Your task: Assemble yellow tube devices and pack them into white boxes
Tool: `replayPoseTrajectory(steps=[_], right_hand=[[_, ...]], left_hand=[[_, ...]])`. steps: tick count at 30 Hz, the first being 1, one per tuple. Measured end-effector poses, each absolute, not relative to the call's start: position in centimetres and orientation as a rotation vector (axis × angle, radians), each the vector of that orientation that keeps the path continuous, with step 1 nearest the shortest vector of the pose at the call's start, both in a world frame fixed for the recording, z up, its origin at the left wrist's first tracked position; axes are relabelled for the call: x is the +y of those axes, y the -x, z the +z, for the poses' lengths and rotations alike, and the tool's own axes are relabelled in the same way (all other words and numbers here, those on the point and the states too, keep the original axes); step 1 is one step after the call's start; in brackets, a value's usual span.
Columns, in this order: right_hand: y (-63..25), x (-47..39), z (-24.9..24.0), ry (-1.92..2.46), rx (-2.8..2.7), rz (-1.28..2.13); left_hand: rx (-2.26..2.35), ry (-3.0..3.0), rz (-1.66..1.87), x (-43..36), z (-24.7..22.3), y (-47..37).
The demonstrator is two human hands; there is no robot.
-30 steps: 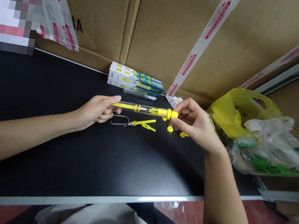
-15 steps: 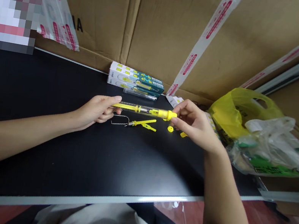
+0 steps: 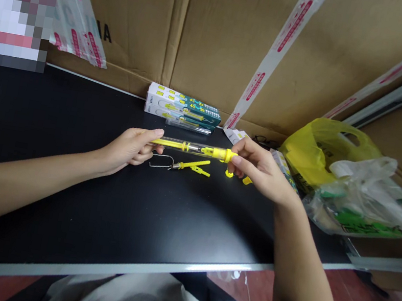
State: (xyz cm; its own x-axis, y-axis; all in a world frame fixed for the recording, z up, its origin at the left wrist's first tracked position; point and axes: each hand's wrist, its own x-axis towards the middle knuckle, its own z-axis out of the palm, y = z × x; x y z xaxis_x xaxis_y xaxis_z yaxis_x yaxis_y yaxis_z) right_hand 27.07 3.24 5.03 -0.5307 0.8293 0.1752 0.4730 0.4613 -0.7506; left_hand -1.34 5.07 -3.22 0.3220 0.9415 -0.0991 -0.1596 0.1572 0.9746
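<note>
A spring scale (image 3: 194,148) with a clear tube and yellow inner parts lies level above the black table. My left hand (image 3: 135,146) is closed round its left end, thumb on top. At the other end, the thumb and fingers of my right hand (image 3: 260,167) pinch the yellow end cap (image 3: 228,156). Below the tube, a metal wire hook (image 3: 160,161) joined to a yellow rod (image 3: 194,164) rests on the table beside a short yellow piece (image 3: 201,171). A small yellow ring (image 3: 229,174) and another yellow part (image 3: 247,180) are near my right hand.
Printed boxes (image 3: 183,106) are stacked at the back, with clear tubes (image 3: 188,127) in front. Large cardboard (image 3: 219,45) stands behind the table (image 3: 113,228). To the right are a yellow plastic bag (image 3: 302,147) and a clear bag (image 3: 371,201). Another box (image 3: 283,166) is partly behind my right hand.
My right hand's fingers have shifted slightly on the yellow end cap, and its wrist has turned a little. The left hand and the tube have stayed in place.
</note>
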Motion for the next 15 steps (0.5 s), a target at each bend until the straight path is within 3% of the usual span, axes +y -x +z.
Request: replayPoseTrajectory(steps=[6, 15], right_hand=[[-27.02, 3.50, 4.38, 1.129, -2.242, 0.781], [-27.03, 3.48, 4.21, 1.071, -2.170, 0.915]], left_hand=[[0.918, -1.104, 0.972, 5.07, -3.13, 1.20], [0.919, -1.092, 0.972, 4.99, -3.14, 1.29]])
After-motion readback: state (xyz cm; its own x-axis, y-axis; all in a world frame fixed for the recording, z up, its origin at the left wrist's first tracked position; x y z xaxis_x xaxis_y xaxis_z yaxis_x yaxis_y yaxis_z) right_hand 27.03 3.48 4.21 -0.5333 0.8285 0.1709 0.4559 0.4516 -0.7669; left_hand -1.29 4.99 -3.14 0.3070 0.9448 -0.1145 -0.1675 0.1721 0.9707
